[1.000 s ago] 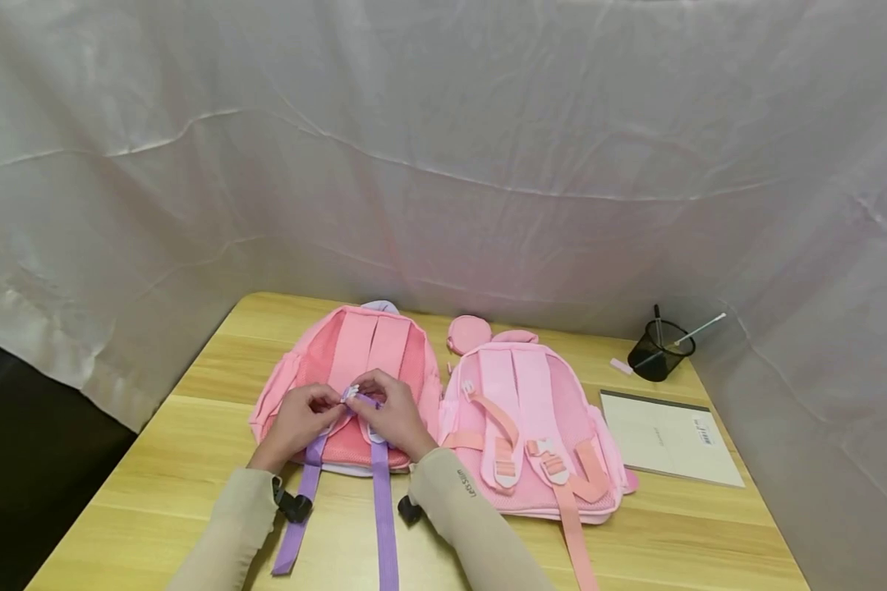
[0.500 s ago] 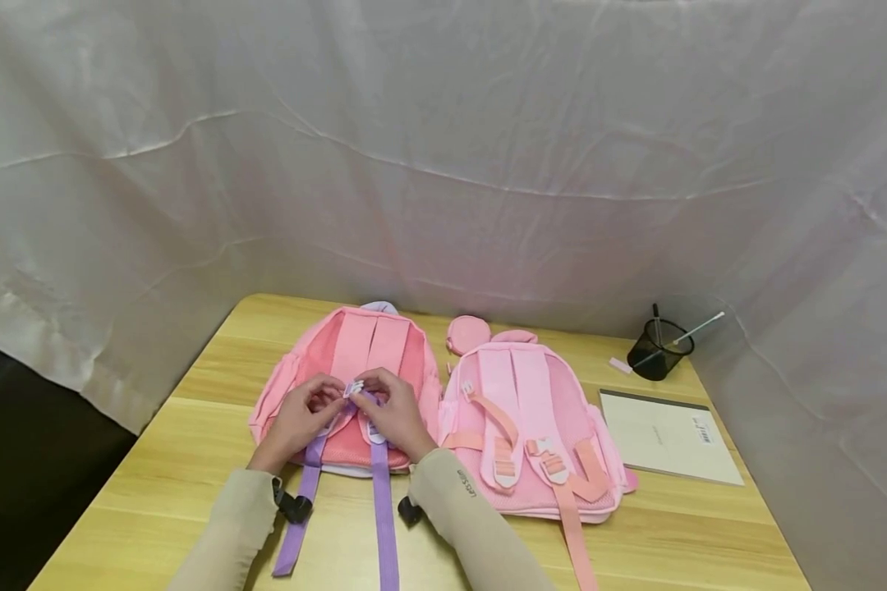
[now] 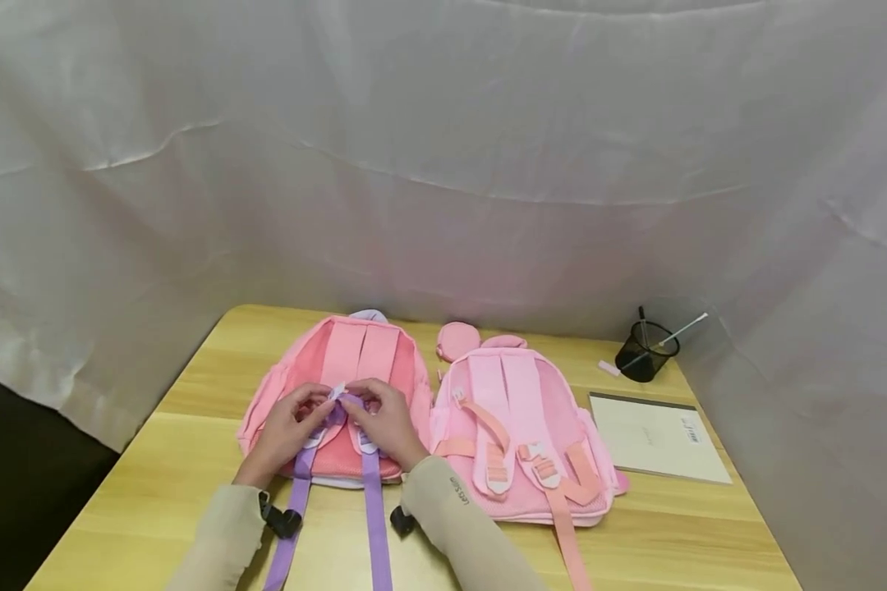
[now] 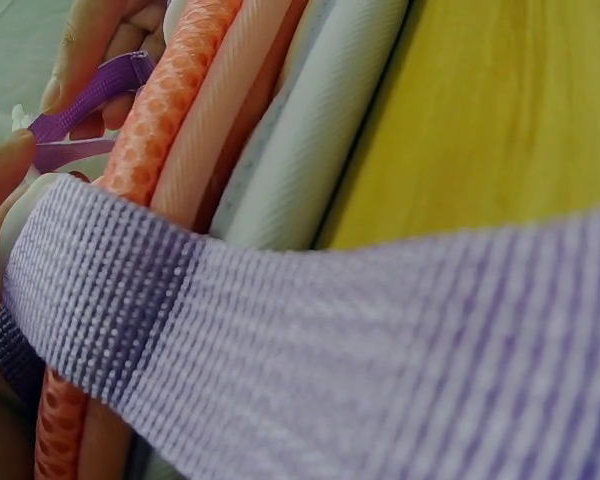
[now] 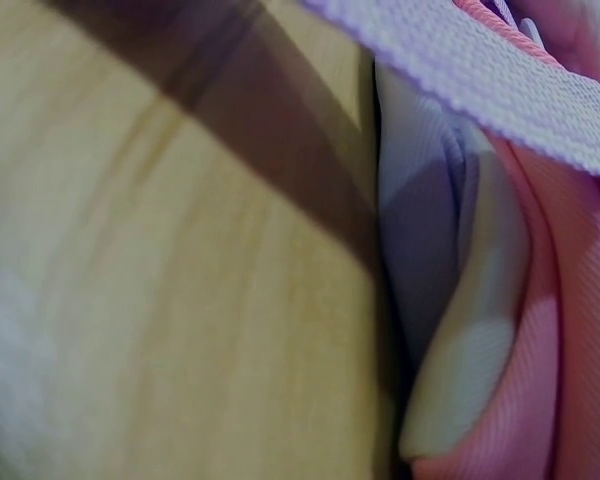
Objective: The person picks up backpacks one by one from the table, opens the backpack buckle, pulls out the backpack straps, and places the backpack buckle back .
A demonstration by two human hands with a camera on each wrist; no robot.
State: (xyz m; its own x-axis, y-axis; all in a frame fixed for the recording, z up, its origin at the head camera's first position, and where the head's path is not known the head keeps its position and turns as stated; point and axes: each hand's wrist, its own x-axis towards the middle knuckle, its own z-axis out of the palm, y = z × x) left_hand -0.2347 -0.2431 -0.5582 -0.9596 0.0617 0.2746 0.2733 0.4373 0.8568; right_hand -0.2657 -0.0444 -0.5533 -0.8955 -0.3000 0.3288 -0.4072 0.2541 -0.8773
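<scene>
A coral-pink backpack (image 3: 303,361) lies with its shoulder straps facing up on the wooden table. Over its lower half, my left hand (image 3: 284,431) pinches a small white buckle (image 3: 337,391). Close beside it, my right hand (image 3: 393,423) pinches the purple webbing (image 3: 353,400) at that buckle. Fingertips of both hands nearly meet there and cover part of the buckle. Two long purple straps (image 3: 375,517) run from the backpack toward the table's front. In the left wrist view, a purple strap (image 4: 310,320) crosses close to the camera and hides much of the work.
To the right lies a light-pink backpack (image 3: 458,476) with orange straps and a round pink pouch (image 3: 458,341). Further right are a notebook (image 3: 658,439), a small pink block (image 3: 608,368) and a black mesh pen cup (image 3: 628,361). Grey curtains (image 3: 443,164) surround the table (image 3: 155,460).
The head view has shifted slightly, moving the scene a little left and down. Both hands stay together at the buckle, which now sits at a different angle between the fingers.
</scene>
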